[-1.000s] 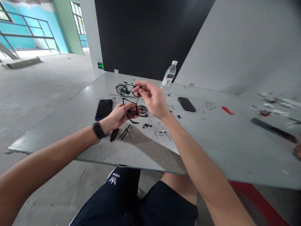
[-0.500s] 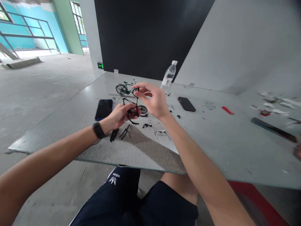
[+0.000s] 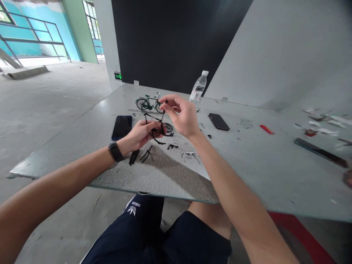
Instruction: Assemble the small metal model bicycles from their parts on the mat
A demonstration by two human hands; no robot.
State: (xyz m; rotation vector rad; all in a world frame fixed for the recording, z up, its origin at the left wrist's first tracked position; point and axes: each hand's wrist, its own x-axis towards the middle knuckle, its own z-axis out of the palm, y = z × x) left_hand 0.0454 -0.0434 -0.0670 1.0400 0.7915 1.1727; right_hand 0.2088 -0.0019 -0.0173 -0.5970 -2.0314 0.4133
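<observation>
My left hand [image 3: 143, 132] is closed around a black model bicycle frame [image 3: 152, 117], its curved mudguard hanging below the fingers. Above it, my right hand [image 3: 183, 113] pinches a small screwdriver [image 3: 163, 113] by its dark top. The thin shaft points down to the frame; the exact contact at its tip is too small to make out. Behind the left fingers a spoked wheel [image 3: 168, 127] shows in part. On the table below lie a black fork [image 3: 146, 154], a black crank-like part [image 3: 172, 146] and silver wire-like parts [image 3: 189, 156].
A finished green model bicycle [image 3: 148, 103] stands behind my hands. Phones lie to the left [image 3: 122, 127] and right [image 3: 218, 121]. A water bottle [image 3: 198, 88] stands at the back. Further right are a red tool [image 3: 266, 129] and a long dark object [image 3: 320, 152].
The right hand has shifted slightly right, and the screwdriver's top and shaft show more clearly. The left hand has tilted the frame slightly and still holds it.
</observation>
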